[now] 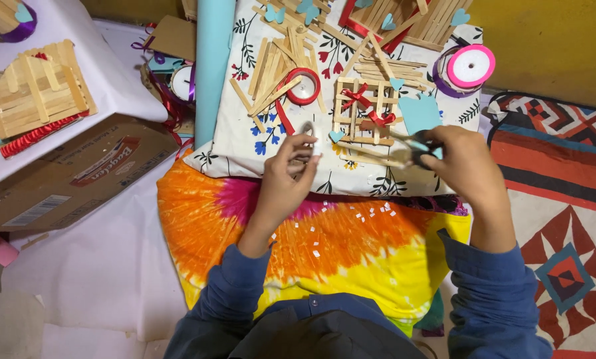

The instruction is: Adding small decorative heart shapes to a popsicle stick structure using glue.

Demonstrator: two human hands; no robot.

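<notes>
Scissors (417, 143) sit in the right hand (467, 166), over the near edge of the floral cloth (244, 149), just right of the stick frame (366, 112).

Head view:
- Right hand: fingers curled through the scissor handles, firm hold; blades point left. Whether the blades are apart or shut, cannot tell, too small.
- Left hand (288, 176): fingers pinched round a small grey oval piece (307, 130), probably a tape loop or strip; exact kind unclear. Hand is raised off the cloth, near the red tape roll (303, 86).
- Stick frame lies flat on the cloth, 2 red bows on it, blue heart cutouts at its corners. Blue paper piece (419, 113) touches the frame's right side, just above the scissors.
- Loose sticks (271, 70) piled left of the frame. Pink ribbon spool (471, 66) at top right. Blue paper roll (213, 63) along the cloth's left edge.
- White snippets scattered on the tie-dye cloth (324, 246) over the lap.
- Finished stick house (37, 90) on the white table at left, cardboard box (78, 176) below it.

Risks, as judged:
- Blade tips are close to the left fingers; a snip made without looking could nick them.
- Pinched piece is small and thin; a loose pinch could drop it among the snippets, hard to find again.
- Scissor arm hovers over the frame; a low sweep could knock bows or hearts loose.
</notes>
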